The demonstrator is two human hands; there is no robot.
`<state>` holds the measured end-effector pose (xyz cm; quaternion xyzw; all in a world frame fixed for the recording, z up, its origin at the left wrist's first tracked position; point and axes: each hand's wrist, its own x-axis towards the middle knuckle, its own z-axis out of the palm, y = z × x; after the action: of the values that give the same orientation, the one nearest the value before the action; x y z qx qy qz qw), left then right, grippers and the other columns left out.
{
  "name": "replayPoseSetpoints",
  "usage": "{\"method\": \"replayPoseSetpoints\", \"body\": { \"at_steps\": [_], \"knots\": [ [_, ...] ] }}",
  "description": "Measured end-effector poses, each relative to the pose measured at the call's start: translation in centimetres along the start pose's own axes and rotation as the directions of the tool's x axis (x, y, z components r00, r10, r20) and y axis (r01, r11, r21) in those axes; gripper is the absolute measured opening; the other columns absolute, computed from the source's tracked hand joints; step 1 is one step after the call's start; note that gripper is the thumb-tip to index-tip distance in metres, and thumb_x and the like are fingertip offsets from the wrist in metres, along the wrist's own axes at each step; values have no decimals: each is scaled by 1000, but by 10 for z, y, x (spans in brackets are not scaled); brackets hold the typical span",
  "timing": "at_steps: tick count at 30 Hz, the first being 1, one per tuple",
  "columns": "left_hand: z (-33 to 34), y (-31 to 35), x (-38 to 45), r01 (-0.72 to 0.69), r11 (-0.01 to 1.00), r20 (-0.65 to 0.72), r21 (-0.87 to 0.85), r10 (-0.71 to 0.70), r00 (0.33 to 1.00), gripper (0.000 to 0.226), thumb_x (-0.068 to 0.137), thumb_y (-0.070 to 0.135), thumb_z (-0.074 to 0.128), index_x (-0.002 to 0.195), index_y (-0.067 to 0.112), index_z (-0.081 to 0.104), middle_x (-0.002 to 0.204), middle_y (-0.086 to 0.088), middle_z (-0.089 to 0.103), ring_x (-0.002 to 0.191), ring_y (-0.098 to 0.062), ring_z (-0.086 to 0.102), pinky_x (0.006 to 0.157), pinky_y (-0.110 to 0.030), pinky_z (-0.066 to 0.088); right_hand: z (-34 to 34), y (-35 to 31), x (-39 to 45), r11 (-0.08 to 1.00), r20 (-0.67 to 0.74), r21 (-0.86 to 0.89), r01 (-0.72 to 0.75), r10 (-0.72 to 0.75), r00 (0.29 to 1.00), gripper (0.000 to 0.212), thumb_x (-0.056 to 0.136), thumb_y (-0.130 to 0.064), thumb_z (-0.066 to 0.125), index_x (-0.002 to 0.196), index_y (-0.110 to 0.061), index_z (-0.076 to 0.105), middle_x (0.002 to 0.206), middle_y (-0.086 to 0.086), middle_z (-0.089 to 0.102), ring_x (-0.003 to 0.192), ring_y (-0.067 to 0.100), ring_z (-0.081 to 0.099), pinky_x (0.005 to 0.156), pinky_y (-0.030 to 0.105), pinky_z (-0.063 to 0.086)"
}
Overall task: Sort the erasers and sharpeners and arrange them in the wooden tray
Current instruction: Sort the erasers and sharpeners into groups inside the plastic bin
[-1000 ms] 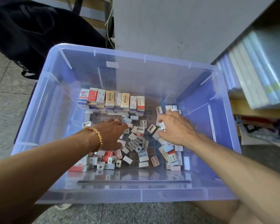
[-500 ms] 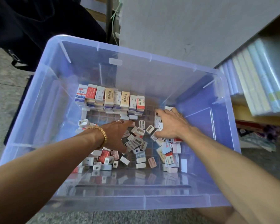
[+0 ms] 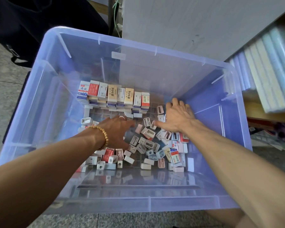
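Note:
Boxed erasers [image 3: 113,96] stand in a neat stacked row along the back of a clear blue plastic bin [image 3: 59,46]. Loose sharpeners [image 3: 148,142] and more erasers [image 3: 175,157] lie jumbled on a gridded tray [image 3: 102,113] at the bin's bottom. My left hand [image 3: 115,130], with a bead bracelet on the wrist, lies palm down over the left of the pile, its fingers reaching right. My right hand [image 3: 178,116] is spread flat, fingers toward the back right corner, thumb out over the sharpeners. Whatever lies under either palm is hidden.
The bin stands on a speckled stone floor [image 3: 5,96]. A grey panel [image 3: 187,22] rises behind it. Stacked paper and books [image 3: 266,71] fill shelves at the right. A dark bag [image 3: 31,22] lies at the back left.
My right hand has slid away from me toward the back right corner and spread out. My left hand has shifted slightly forward and to the right over the pile.

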<state>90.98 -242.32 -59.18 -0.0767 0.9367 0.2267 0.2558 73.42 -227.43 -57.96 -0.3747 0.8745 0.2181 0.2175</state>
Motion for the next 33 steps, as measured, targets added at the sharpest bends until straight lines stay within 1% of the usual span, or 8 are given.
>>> {"method": "replayPoseSetpoints", "body": {
  "at_steps": [3,7,11,14,17,23,29,33],
  "knots": [
    [-7,-9,-5,97,985,-37,144,-92,995,70,79,60,66,136,25,45,140,-3,46,127,-23,43,105,-42,39,-3,-2,2,1000,7,20,-8,8,1000,87,87,-77,40,136,-5,51,135,16,43,123,32,45,100,43,39],
    [-8,-13,-9,160,977,23,143,-165,986,73,78,55,71,137,23,43,140,-7,45,129,-26,40,104,-41,42,1,3,-1,1000,30,-18,20,-20,999,83,86,-75,46,136,-9,51,135,16,47,123,32,46,103,44,38],
    [-3,-12,-7,132,991,156,-17,-128,979,62,76,44,79,128,23,52,126,-1,54,103,-16,47,85,-27,42,-4,5,-5,996,145,-28,88,-83,986,80,79,-74,58,134,-17,53,141,15,44,130,33,42,109,47,32],
    [1,-12,-7,117,988,202,-102,-95,975,58,74,30,83,125,27,55,119,4,49,100,-14,46,82,-24,43,-7,6,-9,984,169,-38,176,-168,971,77,72,-72,67,131,-22,56,134,11,46,129,31,41,112,45,28],
    [2,-12,-5,108,983,200,-151,-77,977,57,75,21,82,125,25,56,121,3,51,101,-14,49,84,-25,47,-5,4,-13,971,156,41,234,-238,959,76,69,-61,78,131,-24,55,127,8,44,123,28,43,106,41,36],
    [6,-9,-3,122,960,206,-251,-70,976,56,76,15,81,126,23,56,117,2,53,100,-15,52,84,-25,50,-4,-9,-19,945,164,221,241,-280,946,97,67,-49,86,147,-22,40,137,9,40,128,29,42,107,42,37],
    [8,-4,-5,111,937,194,-331,-47,980,59,76,6,78,130,20,56,122,0,55,103,-13,51,93,-28,52,10,-14,-25,895,131,390,219,-289,948,75,66,-41,89,129,-22,52,121,-3,48,111,19,49,84,32,40],
    [11,-4,-3,95,951,195,-295,-38,980,56,76,5,78,126,21,56,122,0,57,100,-14,54,79,-22,50,5,-19,-22,872,175,437,222,-324,930,81,68,-28,90,137,-18,47,128,1,56,109,22,57,87,33,47]
  ]
}}
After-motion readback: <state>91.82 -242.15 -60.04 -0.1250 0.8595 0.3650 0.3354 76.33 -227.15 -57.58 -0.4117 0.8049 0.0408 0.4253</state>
